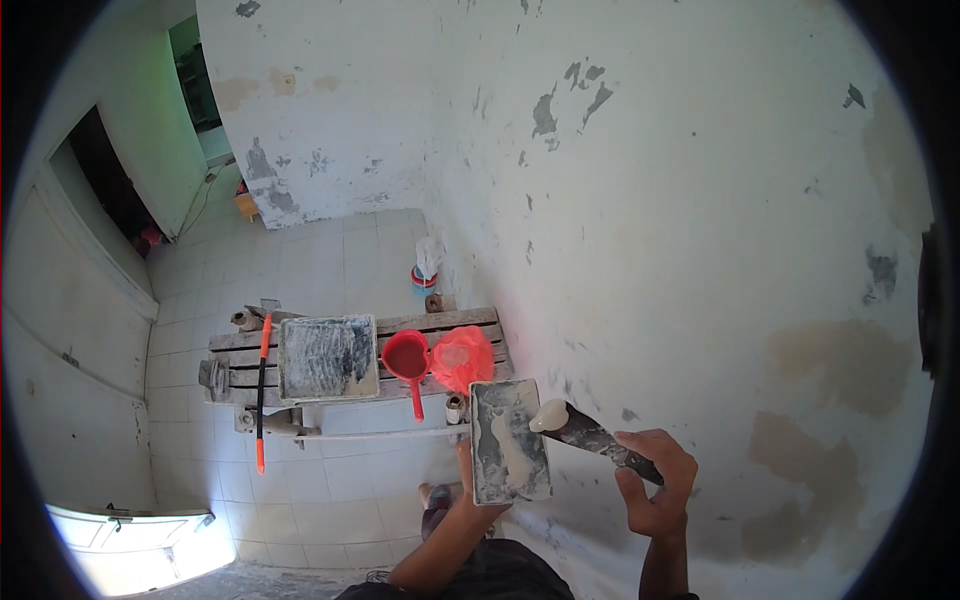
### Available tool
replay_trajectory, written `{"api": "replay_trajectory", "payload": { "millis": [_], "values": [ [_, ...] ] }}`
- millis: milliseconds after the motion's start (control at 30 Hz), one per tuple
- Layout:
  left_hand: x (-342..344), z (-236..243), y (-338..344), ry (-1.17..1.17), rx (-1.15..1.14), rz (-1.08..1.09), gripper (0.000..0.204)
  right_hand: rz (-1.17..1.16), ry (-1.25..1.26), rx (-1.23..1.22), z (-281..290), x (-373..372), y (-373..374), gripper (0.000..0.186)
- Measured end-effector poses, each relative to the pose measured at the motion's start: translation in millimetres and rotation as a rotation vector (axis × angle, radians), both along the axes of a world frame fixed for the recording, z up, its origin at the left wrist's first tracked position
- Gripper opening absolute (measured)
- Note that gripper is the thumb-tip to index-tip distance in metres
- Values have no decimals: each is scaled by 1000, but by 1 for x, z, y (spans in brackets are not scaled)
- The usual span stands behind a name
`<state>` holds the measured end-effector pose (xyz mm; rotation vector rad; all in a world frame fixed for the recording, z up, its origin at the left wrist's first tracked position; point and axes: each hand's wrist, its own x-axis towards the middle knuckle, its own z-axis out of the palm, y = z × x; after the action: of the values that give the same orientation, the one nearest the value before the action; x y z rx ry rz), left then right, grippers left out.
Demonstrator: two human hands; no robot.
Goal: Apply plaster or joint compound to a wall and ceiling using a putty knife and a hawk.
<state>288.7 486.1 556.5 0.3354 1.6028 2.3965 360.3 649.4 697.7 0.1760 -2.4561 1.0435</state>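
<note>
My left hand (465, 468) supports a shallow rectangular putty tray (483, 480) from underneath; most of its fingers are hidden by the tray. Pale wet putty (515, 465) lies smeared along the tray's grey inside. In my right hand (663, 487), fingers closed around the handle end, is a dark putty knife (590, 437) stained with dried putty. Its tip points left, just past the tray's right edge, and carries a cream lump of putty (549, 415). The patched white wall (680, 290) rises beside my right hand.
A slatted wooden bench (440, 320) stands ahead. On it are a putty-smeared tray (328, 358), a red dipper (406, 355), a red plastic bag (463, 360) and an orange-and-black long-handled tool (263, 390). A small bucket (424, 280) sits on the tiled floor (300, 255) beyond.
</note>
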Motion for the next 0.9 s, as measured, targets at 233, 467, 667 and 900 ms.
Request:
{"api": "replay_trajectory", "payload": {
  "millis": [233, 467, 667, 900],
  "values": [
    [14, -9, -5, -2, -105, -49, 36, -20, 214, 260, -76, 20, 2, 26],
    [16, -21, 2, -868, 1085, -240, 33, -175, 192, 144, -113, 69, 35, 23],
    [22, -58, 40, -16, 34, 77, 33, -278, -110, -849, -101, 119, 23, 39],
    [-8, 75, 74, -438, 1107, -9, 33, -201, -112, -969, -92, 189, 19, 32]
  ]
}}
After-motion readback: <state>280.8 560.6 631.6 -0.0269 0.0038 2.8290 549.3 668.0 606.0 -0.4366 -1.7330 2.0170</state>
